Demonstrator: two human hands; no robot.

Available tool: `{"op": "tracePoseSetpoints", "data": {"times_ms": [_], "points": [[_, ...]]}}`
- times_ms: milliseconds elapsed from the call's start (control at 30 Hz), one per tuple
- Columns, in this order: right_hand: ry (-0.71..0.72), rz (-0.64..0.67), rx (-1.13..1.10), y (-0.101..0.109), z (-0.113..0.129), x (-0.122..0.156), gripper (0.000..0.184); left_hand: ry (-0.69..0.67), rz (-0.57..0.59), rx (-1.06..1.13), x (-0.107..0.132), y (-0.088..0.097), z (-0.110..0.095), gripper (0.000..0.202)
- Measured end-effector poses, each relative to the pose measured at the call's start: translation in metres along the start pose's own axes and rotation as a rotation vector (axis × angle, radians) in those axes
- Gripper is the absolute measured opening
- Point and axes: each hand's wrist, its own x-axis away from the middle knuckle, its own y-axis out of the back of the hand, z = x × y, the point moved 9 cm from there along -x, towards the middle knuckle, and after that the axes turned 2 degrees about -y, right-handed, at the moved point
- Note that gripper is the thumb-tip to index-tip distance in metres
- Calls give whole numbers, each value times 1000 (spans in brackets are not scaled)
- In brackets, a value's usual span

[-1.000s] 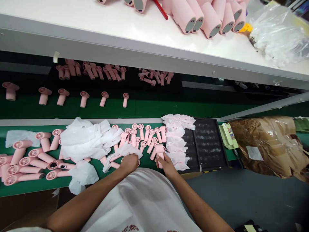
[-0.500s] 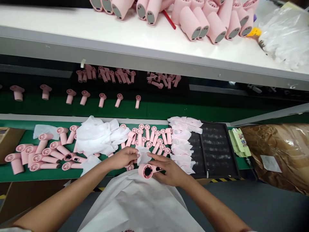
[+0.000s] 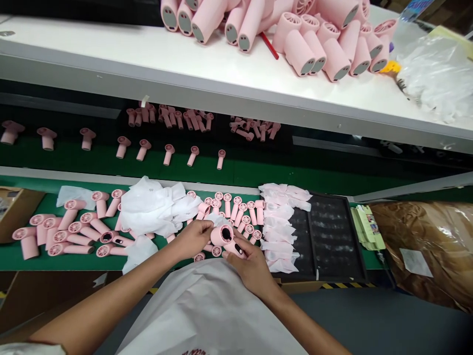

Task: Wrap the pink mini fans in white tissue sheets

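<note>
My right hand (image 3: 251, 266) grips a small pink handheld fan (image 3: 228, 239) by its handle, the round head tilted up to the left. My left hand (image 3: 194, 237) is closed on a thin white bag (image 3: 215, 220) right beside the fan's head. Both hands hover over the near edge of a green bench (image 3: 33, 259). Behind them lie several more pink fans (image 3: 236, 209) in a loose row. A heap of white bags (image 3: 153, 209) lies to the left of my hands.
A black tray (image 3: 325, 236) with bagged fans (image 3: 281, 222) along its left side sits to the right. More pink fans (image 3: 62, 231) lie at the left, others on the green belt (image 3: 295, 172) behind. A white shelf (image 3: 111, 54) above carries larger pink fans (image 3: 318, 44). Brown wrapping (image 3: 424, 246) lies far right.
My right hand lifted the fan from the row and turned it head-up. My left hand brought a white bag against it. The camera view shifted slightly downward.
</note>
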Motion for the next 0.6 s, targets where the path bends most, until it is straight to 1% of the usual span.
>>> {"op": "tracePoseSetpoints", "data": {"times_ms": [100,167,267,367,433,500,600], "points": [[-20,26,5,2,-5,-2,37,21,4,18,-1,1,1,32],[-23,33,48,6,-6,-3,33,36,-8,16,-1,5,1,34],[26,-24,266,17,0,-4,27,24,-31,-36,-2,9,-1,32],[62,-16,530,19,6,-5,27,-118,-51,-280,-3,8,-17,30],[50,-15,710,21,7,-7,28,-222,-73,-428,-2,4,-28,30],[23,-24,864,24,7,-11,27,-279,-95,-487,-1,1,-33,27],[9,-22,986,26,5,-17,29,-312,-121,-509,-1,-6,-36,26]]}}
